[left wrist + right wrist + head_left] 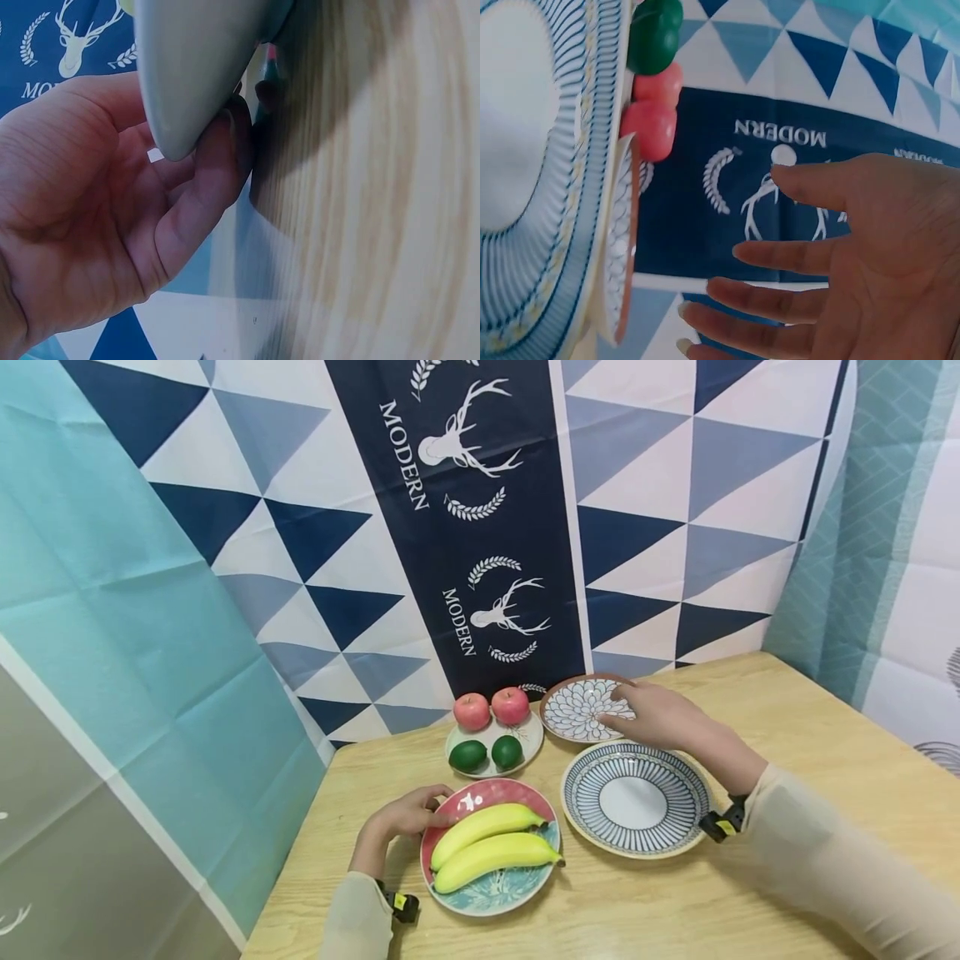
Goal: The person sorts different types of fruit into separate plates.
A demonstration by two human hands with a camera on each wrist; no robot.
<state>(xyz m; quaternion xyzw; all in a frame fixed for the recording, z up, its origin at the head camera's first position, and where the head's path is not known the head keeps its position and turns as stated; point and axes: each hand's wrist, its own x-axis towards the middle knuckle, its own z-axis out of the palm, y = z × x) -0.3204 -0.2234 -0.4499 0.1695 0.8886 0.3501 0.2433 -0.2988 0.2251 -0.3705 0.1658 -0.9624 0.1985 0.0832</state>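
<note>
My left hand grips the left rim of a pink and teal plate, on which two yellow bananas lie. In the left wrist view its fingers curl under the pale edge of that plate, close to the table. My right hand is over the right side of a brown-rimmed plate with a white petal pattern. The right wrist view has this hand holding nothing, its fingers spread and nearly straight. Nearer than that plate stands a larger blue-striped plate.
At the back, a small pale plate carries two red apples and two dark green fruits. All plates stand on a light wooden table. Patterned cloth hangs behind it, with turquoise cloth along the left.
</note>
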